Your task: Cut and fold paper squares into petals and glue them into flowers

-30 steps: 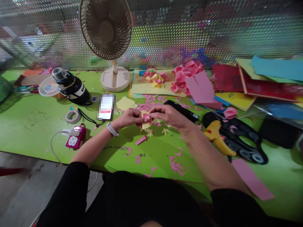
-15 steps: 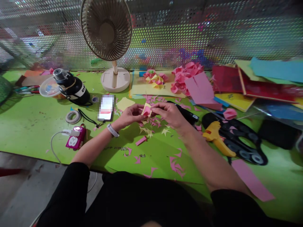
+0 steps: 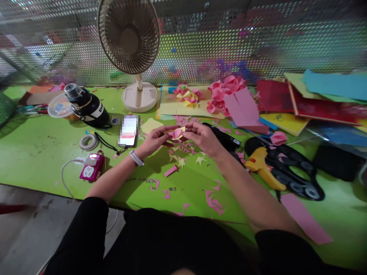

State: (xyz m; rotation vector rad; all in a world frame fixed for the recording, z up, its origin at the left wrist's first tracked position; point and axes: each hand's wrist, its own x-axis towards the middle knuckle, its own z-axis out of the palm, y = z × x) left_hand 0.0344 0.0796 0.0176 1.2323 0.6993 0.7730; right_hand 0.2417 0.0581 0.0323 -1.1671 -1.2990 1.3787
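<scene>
Both my hands meet above the green table [image 3: 43,152] and pinch a small folded pink and yellow paper piece [image 3: 176,133]. My left hand [image 3: 156,140], with a white band at the wrist, grips its left edge. My right hand [image 3: 202,138] holds its right edge with closed fingertips. Pink and yellow paper scraps [image 3: 183,158] lie scattered under the hands. A black tube-shaped thing [image 3: 226,138] lies just behind my right hand.
A yellow glue gun [image 3: 262,166] and black scissors [image 3: 298,175] lie to the right. A phone [image 3: 129,131], tape roll [image 3: 88,141], pink charger [image 3: 91,170] and black bottle [image 3: 86,106] sit left. A fan [image 3: 130,49], finished paper flowers [image 3: 220,93] and coloured paper sheets [image 3: 315,99] stand behind.
My hands have lifted the paper piece slightly and moved it away from me, turning it flatter. Everything else on the table is unchanged.
</scene>
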